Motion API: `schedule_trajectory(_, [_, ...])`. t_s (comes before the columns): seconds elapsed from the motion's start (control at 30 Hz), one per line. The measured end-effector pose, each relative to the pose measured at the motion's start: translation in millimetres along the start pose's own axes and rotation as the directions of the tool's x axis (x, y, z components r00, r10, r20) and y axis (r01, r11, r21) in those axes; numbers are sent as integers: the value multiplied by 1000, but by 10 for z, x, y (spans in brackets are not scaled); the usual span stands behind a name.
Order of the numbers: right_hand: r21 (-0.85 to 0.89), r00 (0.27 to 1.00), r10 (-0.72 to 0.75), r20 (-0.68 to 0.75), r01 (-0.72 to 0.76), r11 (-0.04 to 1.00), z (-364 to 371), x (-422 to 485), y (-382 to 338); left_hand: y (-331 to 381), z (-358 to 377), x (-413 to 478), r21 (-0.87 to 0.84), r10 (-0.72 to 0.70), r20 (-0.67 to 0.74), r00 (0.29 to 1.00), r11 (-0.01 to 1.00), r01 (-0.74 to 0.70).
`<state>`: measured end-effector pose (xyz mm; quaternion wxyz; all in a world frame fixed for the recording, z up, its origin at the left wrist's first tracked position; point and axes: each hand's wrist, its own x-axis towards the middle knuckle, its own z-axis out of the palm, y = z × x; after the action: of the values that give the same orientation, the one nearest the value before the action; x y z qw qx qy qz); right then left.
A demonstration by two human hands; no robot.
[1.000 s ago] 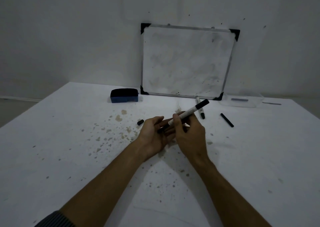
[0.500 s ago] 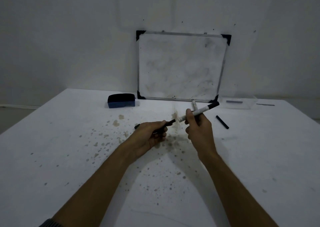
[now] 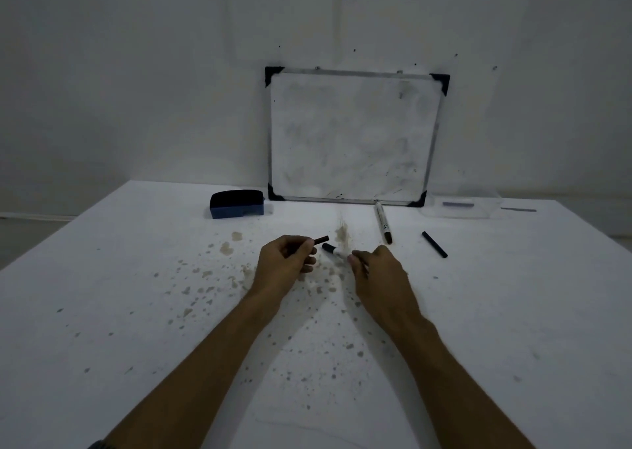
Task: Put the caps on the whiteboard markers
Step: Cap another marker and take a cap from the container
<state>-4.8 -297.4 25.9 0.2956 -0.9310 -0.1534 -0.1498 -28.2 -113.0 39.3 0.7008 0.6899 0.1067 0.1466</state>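
Head view, as I read it: two markers, two loose caps. My left hand (image 3: 285, 260) pinches one black cap (image 3: 321, 240) between thumb and fingertips; my right hand (image 3: 379, 270) has its fingers closed round a white marker (image 3: 333, 250), dark end pointing at that cap, just apart. A second marker (image 3: 383, 222) and second cap (image 3: 434, 244) lie on the stained table (image 3: 136, 311) beyond.

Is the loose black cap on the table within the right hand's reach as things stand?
Probably yes: the black cap lies in the open just right of the right hand, nothing between them. But that hand is holding a marker, so it isn't free.
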Motion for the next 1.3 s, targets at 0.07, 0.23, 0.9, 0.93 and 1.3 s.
schedule_trajectory(0.07, [-76,1000,-15,-4,15,997,52,8,33,-21,15,-16,46,49,6,999,998,-49])
schedule_trajectory(0.23, [14,994,77,74,-79,997,-30,-31,55,3,96,-142,157,111,25,994,981,-113])
schedule_trajectory(0.9, [358,942,285,-176,-209,910,-1327,-320,852,387,1548,-124,300,86,346,934,933,-197])
schedule_trajectory(0.93, [352,928,320,-190,-239,905,-1386,-283,950,308,1658,-112,399,136,340,931,875,-274])
schedule_trajectory(1.3, [197,885,401,-235,-360,912,-1632,742,1778,-353,1993,5,692,235,475,848,496,-525])
